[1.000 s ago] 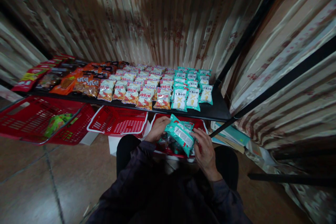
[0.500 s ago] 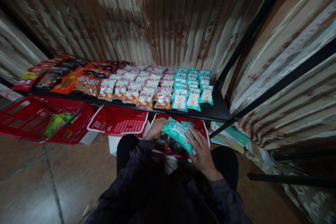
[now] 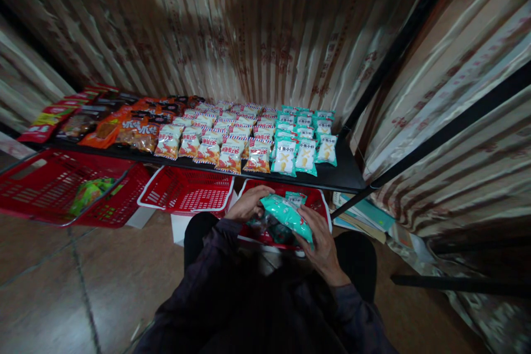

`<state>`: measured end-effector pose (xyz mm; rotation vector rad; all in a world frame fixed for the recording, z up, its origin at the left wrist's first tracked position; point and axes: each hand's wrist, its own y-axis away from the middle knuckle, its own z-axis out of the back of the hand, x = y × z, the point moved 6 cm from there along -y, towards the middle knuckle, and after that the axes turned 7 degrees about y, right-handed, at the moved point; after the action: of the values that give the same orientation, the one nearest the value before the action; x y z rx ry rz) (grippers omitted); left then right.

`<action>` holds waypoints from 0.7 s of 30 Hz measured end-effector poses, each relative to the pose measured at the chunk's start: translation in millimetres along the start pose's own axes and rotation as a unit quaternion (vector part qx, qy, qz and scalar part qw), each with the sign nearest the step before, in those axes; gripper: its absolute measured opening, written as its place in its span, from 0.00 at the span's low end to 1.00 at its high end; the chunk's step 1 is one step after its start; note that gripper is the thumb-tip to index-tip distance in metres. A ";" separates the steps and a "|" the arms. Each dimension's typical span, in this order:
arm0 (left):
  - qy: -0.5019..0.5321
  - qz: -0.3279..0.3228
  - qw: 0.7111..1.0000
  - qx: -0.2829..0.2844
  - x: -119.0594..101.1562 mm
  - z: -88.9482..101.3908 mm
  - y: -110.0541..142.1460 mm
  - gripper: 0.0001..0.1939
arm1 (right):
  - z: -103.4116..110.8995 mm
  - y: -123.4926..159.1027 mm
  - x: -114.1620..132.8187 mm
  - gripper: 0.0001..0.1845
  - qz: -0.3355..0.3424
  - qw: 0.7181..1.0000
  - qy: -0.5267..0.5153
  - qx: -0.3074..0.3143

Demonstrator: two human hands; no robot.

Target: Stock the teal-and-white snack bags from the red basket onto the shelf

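A teal snack bag (image 3: 286, 215) is held tilted above a red basket with a white rim (image 3: 326, 207), its right end lower than its left. My right hand (image 3: 320, 240) is closed around the lower right end. At the upper left end, my left hand (image 3: 248, 204) pinches the bag between fingers and thumb. Inside the basket lie another teal bag (image 3: 295, 197) and some dark packets (image 3: 277, 230), partly covered by the held bag. Just beyond, teal-and-white snack bags (image 3: 306, 154) stand in rows on a black shelf (image 3: 342, 174).
Left along the shelf are white-and-orange snack bags (image 3: 230, 154), orange-and-black packets (image 3: 139, 131) and red packets (image 3: 47, 121). Two more red baskets (image 3: 186, 191) sit below, the leftmost holding a green packet (image 3: 89, 196). Black shelf posts (image 3: 385, 55) and curtains (image 3: 274, 27) surround the spot.
The teal bag has turned over slightly and shifted right and down, so its white printed panel no longer shows. Both hands moved with it; the left hand shows more of its fingers.
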<state>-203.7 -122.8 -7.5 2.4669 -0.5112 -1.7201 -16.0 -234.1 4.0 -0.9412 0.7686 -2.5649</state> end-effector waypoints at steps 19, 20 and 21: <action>-0.064 -0.031 0.996 -0.045 -11.9 -15.0 3.3 0.08 | -31.0 26.7 -29.7 0.23 -0.480 0.773 -0.408 -0.073; -0.062 -0.034 0.996 -0.049 -12.1 -16.3 3.5 0.09 | -31.8 26.9 -29.2 0.23 -0.484 0.766 -0.416 -0.080; -0.060 -0.037 0.996 -0.051 -11.9 -17.6 3.5 0.10 | -32.3 26.7 -28.4 0.23 -0.485 0.760 -0.424 -0.086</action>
<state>-191.8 -124.3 10.4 2.3529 -0.3360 -1.8802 -14.0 -230.8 -46.5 -2.8642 0.2105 -2.1913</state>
